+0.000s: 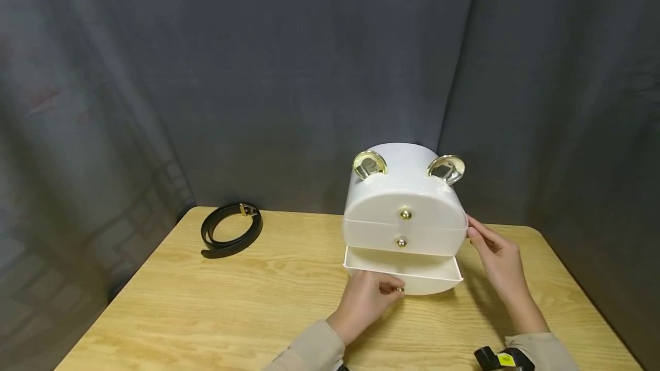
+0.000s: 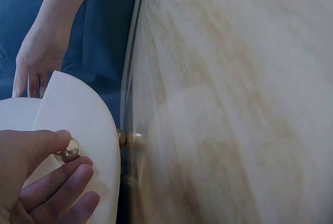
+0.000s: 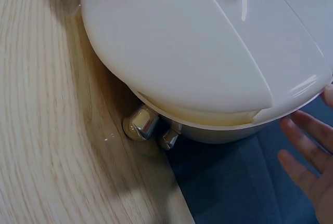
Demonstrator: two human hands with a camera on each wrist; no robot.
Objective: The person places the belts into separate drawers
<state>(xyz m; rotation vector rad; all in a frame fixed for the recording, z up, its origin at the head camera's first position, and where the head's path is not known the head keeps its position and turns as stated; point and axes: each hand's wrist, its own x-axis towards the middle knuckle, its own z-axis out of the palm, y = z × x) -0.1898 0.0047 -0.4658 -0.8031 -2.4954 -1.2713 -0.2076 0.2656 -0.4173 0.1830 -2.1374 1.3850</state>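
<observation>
A white rounded box (image 1: 399, 202) with gold ears and gold knobs stands on the wooden table at the right. Its bottom drawer (image 1: 433, 287) is pulled out toward me, and the part of its inside seen in the head view is bare. My left hand (image 1: 361, 300) pinches that drawer's gold knob (image 2: 69, 149) between thumb and fingers. On the other side, my right hand (image 1: 503, 268) touches the box's right side. Its fingers (image 3: 301, 140) lie loosely extended along the edge in the right wrist view. Two upper drawers remain closed, each with its own knob (image 1: 405, 214).
A coiled black belt (image 1: 232, 245) with a gold buckle lies at the table's back left. Grey curtains (image 1: 289, 85) hang behind and on both sides of the table (image 1: 247, 314). Short gold feet (image 3: 140, 122) hold the box up.
</observation>
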